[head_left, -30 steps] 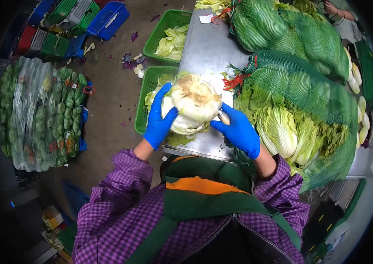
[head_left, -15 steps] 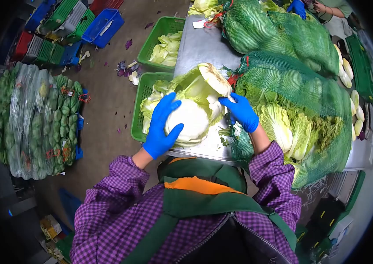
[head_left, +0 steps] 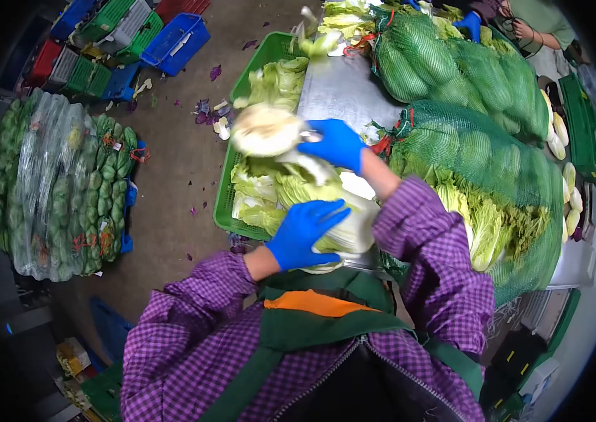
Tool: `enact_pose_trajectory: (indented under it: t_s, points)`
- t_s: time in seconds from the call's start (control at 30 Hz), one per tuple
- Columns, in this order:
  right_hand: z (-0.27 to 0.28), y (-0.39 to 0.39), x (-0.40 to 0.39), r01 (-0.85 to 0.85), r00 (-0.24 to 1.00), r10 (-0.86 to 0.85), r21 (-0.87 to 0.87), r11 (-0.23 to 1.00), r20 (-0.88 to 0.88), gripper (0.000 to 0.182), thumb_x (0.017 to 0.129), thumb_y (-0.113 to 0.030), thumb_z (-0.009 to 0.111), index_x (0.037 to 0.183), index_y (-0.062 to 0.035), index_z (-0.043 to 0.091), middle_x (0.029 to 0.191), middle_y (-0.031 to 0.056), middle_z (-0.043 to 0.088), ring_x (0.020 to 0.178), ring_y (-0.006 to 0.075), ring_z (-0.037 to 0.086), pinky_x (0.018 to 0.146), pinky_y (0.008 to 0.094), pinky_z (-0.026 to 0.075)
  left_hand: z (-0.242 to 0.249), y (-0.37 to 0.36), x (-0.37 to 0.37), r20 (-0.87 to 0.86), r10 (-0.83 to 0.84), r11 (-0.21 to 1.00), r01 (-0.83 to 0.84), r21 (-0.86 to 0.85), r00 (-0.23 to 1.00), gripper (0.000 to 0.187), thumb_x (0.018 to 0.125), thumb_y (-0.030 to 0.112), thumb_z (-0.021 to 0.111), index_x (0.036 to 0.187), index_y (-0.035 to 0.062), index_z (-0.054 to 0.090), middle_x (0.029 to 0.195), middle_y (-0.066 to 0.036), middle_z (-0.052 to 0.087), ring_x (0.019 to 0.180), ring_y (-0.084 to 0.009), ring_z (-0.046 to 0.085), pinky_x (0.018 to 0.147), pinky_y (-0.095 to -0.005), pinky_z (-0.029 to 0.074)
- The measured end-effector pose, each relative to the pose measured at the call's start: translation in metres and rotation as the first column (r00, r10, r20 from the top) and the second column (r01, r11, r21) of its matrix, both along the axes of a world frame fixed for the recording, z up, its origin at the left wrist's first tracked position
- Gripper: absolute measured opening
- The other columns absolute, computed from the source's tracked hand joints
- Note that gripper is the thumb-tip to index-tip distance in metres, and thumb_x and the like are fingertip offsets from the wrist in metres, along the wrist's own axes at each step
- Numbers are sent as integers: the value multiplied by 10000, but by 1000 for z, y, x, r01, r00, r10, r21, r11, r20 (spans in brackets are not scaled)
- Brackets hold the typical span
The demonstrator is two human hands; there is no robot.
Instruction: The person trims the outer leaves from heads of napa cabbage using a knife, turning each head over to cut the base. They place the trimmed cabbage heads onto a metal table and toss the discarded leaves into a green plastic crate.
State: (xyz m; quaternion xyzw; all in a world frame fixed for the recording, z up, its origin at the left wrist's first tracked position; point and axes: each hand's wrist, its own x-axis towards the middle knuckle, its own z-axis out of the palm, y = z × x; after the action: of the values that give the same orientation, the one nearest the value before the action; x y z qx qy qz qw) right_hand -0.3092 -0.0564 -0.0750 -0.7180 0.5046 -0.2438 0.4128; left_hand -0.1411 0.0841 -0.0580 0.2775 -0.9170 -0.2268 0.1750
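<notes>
My left hand (head_left: pixel 303 238), in a blue glove, curls over a pale Chinese cabbage (head_left: pixel 356 228) at the near edge of the table. Held out by my right hand (head_left: pixel 337 146), also gloved, is a trimmed cabbage base (head_left: pixel 266 131) with a browned cut face and leaves hanging below. It is smeared by motion above the nearer green crate (head_left: pixel 225 200), where pale leaves lie. Something small and shiny shows at my right fingertips, too blurred to name. To the right, a green net sack (head_left: pixel 484 144) of cabbages lies torn open, leaves showing.
Another full net sack (head_left: pixel 446 60) lies farther back on the metal table (head_left: pixel 344 81). A second green crate (head_left: pixel 263 56) stands beyond the nearer one. A co-worker's gloved hand (head_left: pixel 470 25) is at the far end. Wrapped sacks (head_left: pixel 59 190) stand left; purple scraps litter the floor.
My right hand has swung left with the cabbage base, away from the head and over the crate. My left hand has moved down and right with the cabbage, closer to my body.
</notes>
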Motion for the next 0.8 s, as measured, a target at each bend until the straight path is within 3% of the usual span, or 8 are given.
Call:
enact_pose_trajectory:
  t_s: [0.1, 0.2, 0.27, 0.37, 0.5, 0.53, 0.63, 0.8]
  points:
    - [13, -9, 57, -217, 961, 197, -86, 972, -192, 405, 758, -416, 639, 1062, -148, 636, 1033, 161, 653, 950, 359, 617, 819, 430, 495, -28, 2, -16, 149, -2, 999, -5, 46, 989, 684, 668, 511, 688, 1129, 20, 568, 1165, -159, 546, 1038, -338, 498, 879, -425, 373]
    - [31, -11, 80, -460, 669, 392, 62, 886, -632, 248, 823, -220, 570, 1006, -98, 685, 1028, 156, 662, 934, 338, 640, 791, 403, 515, -22, -2, -20, 333, 61, 985, -110, 131, 941, 723, 658, 518, 682, 1149, 2, 556, 1107, -165, 558, 994, -341, 507, 862, -429, 373]
    - [59, -9, 67, -540, 654, 266, -191, 820, -709, 199, 801, -173, 563, 909, -90, 709, 906, 164, 676, 845, 343, 657, 733, 419, 526, -27, -8, -10, 181, 91, 995, -98, 28, 979, 733, 620, 492, 726, 1179, 48, 559, 1089, -139, 554, 974, -330, 507, 846, -436, 375]
    - [122, 4, 6, -253, 873, 221, -17, 967, -434, 249, 815, -275, 595, 919, -63, 675, 861, 174, 665, 780, 326, 660, 688, 411, 528, -12, -13, -4, 158, 144, 980, -162, 112, 977, 711, 576, 394, 800, 1216, 196, 561, 1090, -75, 549, 952, -299, 511, 827, -426, 385]
    - [69, 69, -107, 119, 982, -128, -72, 990, -137, 320, 795, -339, 644, 892, -36, 663, 762, 160, 666, 682, 293, 662, 626, 410, 504, -30, -25, 18, 248, 117, 988, -138, 70, 962, 586, 639, 406, 784, 1141, 156, 616, 933, -90, 607, 854, -293, 574, 746, -400, 452]
    - [64, 102, -119, 306, 946, -323, 312, 899, 1, 301, 819, -317, 641, 837, -17, 666, 709, 131, 670, 593, 218, 645, 585, 370, 496, -26, -29, 25, 276, 140, 971, -186, 148, 951, 560, 666, 406, 775, 1124, 122, 625, 947, -112, 630, 874, -319, 590, 785, -410, 468]
    - [9, 196, -146, 318, 875, -482, 689, 651, 52, 325, 866, -370, 620, 860, -46, 645, 701, 55, 680, 395, 67, 489, 344, 217, 373, -26, -47, 60, 462, 221, 881, -379, 284, 859, 619, 680, 422, 764, 1164, 75, 597, 1053, -154, 627, 988, -332, 592, 889, -410, 458]
    - [-41, 283, -99, 262, 665, -732, 873, 411, 145, 382, 887, -430, 585, 924, -49, 605, 557, 16, 558, 382, 72, 458, 342, 219, 324, -10, -85, 40, 349, 105, 950, -197, 241, 931, 905, 650, 495, 772, 1359, 64, 410, 1333, -189, 462, 1233, -365, 438, 1027, -438, 358]
